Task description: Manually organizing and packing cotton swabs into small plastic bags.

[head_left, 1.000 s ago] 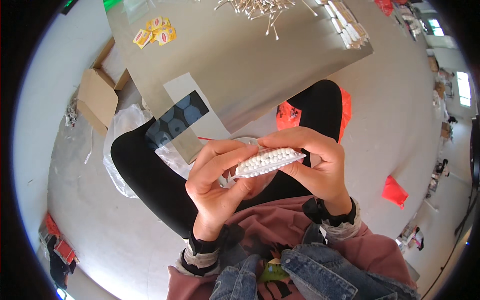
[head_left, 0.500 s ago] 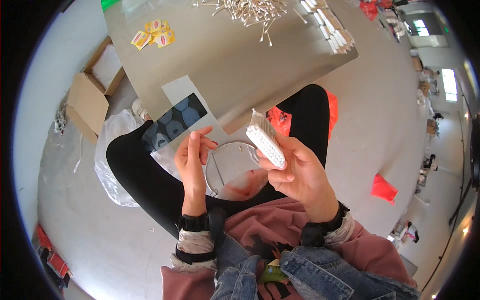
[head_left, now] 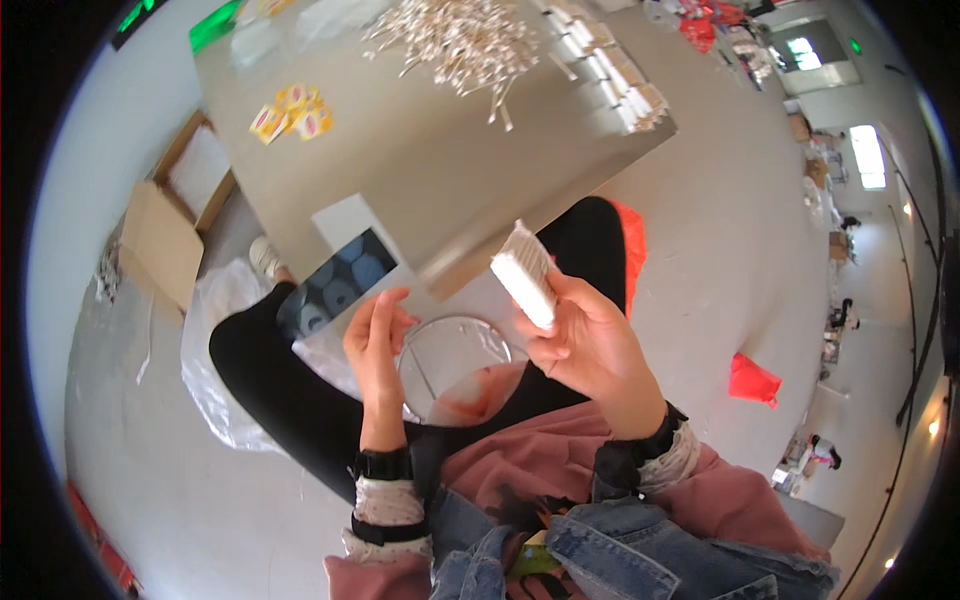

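Note:
Upright in my right hand (head_left: 592, 345) is a small clear pack of cotton swabs (head_left: 524, 278), gripped near its lower end between thumb and fingers. The white tips line one face of it. My left hand (head_left: 375, 345) hovers to the left of the pack, apart from it, with fingers loosely bent and nothing visible in them. Beyond both hands, a heap of loose cotton swabs (head_left: 460, 45) lies on the table (head_left: 420, 160). More swab packs (head_left: 605, 65) are lined up to its right, and several yellow-and-white labels (head_left: 292, 112) lie at the left.
Between my legs is a round metal-rimmed frame (head_left: 455, 320). A dark printed sheet (head_left: 345, 280) overhangs the table's near edge. An open cardboard box (head_left: 160, 240) and clear plastic bag (head_left: 225, 380) are on the left; a red bag (head_left: 753, 381) lies on the floor at right.
The view has shifted, so the table sits lower and more of the swab heap shows. The pack is tilted slightly differently in my right hand. My left hand still holds nothing visible.

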A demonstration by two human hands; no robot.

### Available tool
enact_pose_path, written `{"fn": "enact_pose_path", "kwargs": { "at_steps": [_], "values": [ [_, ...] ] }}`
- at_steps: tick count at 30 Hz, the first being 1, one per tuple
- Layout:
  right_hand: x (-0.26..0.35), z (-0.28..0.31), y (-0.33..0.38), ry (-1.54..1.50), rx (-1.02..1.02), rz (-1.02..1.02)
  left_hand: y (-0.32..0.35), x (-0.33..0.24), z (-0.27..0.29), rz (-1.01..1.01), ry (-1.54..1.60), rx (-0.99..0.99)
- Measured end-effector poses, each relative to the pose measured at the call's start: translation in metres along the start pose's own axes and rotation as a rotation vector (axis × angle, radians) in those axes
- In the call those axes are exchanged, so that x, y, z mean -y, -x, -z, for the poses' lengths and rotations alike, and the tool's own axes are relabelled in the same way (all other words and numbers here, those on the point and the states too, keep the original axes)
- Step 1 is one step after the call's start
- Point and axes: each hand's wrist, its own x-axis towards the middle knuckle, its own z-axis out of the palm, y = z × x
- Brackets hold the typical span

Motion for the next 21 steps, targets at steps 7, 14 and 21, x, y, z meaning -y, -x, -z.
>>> {"fn": "enact_pose_path", "kwargs": {
  "at_steps": [7,14,21],
  "values": [
    [0.155,0.053,0.002,0.812,-0.526,0.678,-0.001,0.007,0.002,-0.015,-0.025,0.022],
    [0.296,0.1,-0.044,0.922,-0.725,0.799,-0.001,0.013,0.007,-0.013,-0.083,-0.029],
    [0.385,0.047,-0.143,1.052,-0.839,1.154,-0.01,-0.021,0.016,-0.138,-0.233,-0.191]
  ]
}}
